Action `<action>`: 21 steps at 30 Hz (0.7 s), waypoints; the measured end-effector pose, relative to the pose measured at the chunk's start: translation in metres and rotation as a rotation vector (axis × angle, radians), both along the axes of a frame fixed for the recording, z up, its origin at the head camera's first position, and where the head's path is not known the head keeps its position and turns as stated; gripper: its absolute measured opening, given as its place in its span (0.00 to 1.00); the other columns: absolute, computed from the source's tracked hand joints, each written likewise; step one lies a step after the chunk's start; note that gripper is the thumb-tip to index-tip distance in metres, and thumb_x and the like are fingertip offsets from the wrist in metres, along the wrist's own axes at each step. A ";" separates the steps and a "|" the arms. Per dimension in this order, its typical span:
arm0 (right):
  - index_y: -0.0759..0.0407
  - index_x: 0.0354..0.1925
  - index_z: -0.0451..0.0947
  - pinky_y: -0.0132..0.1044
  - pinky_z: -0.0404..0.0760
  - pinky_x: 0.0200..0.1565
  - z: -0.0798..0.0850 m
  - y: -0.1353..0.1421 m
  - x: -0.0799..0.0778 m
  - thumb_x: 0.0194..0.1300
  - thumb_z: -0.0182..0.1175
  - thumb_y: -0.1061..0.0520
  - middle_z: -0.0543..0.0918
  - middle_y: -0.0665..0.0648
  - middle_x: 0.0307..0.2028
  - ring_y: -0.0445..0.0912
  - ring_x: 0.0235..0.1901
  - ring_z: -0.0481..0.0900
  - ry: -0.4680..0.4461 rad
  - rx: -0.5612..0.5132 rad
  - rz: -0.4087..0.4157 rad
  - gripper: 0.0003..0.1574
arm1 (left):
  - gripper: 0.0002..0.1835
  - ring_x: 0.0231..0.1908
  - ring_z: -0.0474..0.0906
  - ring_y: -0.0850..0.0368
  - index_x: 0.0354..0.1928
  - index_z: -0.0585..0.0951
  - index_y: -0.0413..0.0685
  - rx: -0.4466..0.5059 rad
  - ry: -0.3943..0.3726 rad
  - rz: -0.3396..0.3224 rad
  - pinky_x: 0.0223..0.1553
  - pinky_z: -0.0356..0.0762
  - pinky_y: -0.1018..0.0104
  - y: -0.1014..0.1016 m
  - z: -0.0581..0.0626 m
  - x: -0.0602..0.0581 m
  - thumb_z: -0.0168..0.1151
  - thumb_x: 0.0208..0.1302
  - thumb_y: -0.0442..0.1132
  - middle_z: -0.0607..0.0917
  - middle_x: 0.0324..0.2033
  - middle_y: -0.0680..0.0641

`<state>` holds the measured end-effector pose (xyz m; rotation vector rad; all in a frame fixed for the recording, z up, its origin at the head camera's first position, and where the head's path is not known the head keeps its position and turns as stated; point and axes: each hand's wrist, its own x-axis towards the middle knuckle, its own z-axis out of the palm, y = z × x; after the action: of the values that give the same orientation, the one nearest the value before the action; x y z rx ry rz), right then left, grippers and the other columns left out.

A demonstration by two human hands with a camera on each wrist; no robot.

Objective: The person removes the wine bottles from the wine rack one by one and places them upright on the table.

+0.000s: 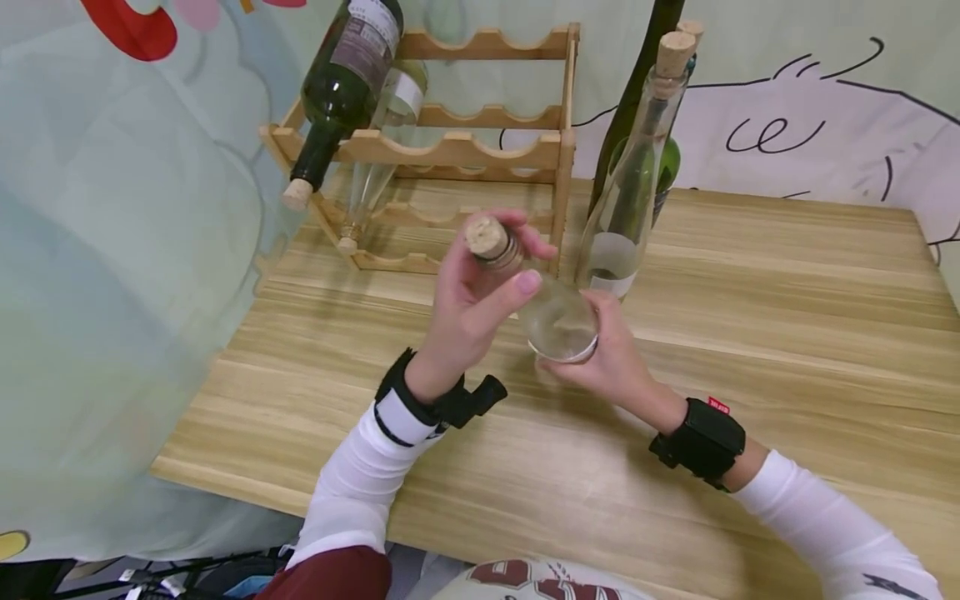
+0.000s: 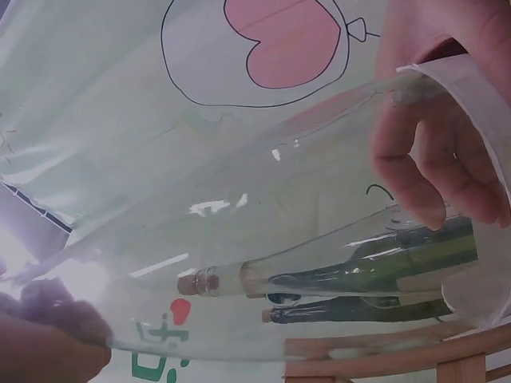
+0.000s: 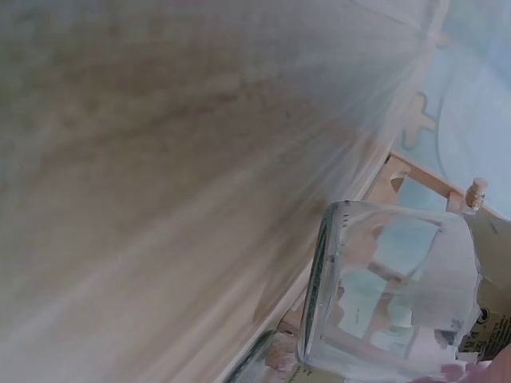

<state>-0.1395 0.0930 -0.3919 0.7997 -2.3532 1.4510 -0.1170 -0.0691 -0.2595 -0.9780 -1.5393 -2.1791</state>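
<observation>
Between both hands a clear glass bottle (image 1: 558, 317) is held tilted, its cork (image 1: 486, 237) facing up towards the head camera. The left hand (image 1: 465, 312) grips the neck just below the cork, with the thumb laid along the glass. Around the wide lower end, the right hand (image 1: 615, 354) curls its fingers. A pale label (image 2: 471, 104) wraps the bottle near its base in the left wrist view, beside the right hand's fingers. The right wrist view shows the thick glass base (image 3: 319, 279) raised beside the table.
Behind the hands stands a wooden wine rack (image 1: 465, 152). A dark wine bottle (image 1: 348, 75) lies on its top tier, a clear corked bottle (image 1: 371, 179) lower down. Right of the rack stand a tall clear corked bottle (image 1: 626, 200) and a dark green bottle (image 1: 637, 100) on the wooden table (image 1: 795, 333).
</observation>
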 end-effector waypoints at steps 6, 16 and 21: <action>0.66 0.50 0.62 0.42 0.67 0.44 0.000 0.006 -0.003 0.25 0.76 0.49 0.70 0.61 0.43 0.52 0.43 0.67 0.080 0.064 -0.143 0.54 | 0.23 0.40 0.73 0.62 0.50 0.57 0.18 -0.049 -0.050 -0.036 0.51 0.70 0.56 0.016 0.007 -0.018 0.45 0.50 0.17 0.77 0.36 0.52; 0.65 0.51 0.61 0.43 0.68 0.42 0.002 0.019 -0.006 0.28 0.75 0.48 0.71 0.63 0.44 0.54 0.42 0.70 -0.080 0.095 -0.209 0.53 | 0.28 0.46 0.72 0.54 0.57 0.55 0.23 -0.111 -0.064 -0.118 0.56 0.66 0.61 0.044 0.010 -0.043 0.47 0.52 0.15 0.68 0.43 0.25; 0.63 0.52 0.59 0.44 0.69 0.42 0.003 0.024 -0.008 0.32 0.74 0.48 0.71 0.60 0.44 0.51 0.42 0.71 -0.152 0.078 -0.203 0.52 | 0.32 0.50 0.70 0.42 0.61 0.52 0.28 -0.174 -0.101 -0.139 0.57 0.66 0.66 0.055 0.008 -0.055 0.48 0.54 0.17 0.69 0.49 0.26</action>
<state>-0.1471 0.1172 -0.3891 0.4653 -2.5314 1.3871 -0.1716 -0.0144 -0.2512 -1.0725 -1.7814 -2.2491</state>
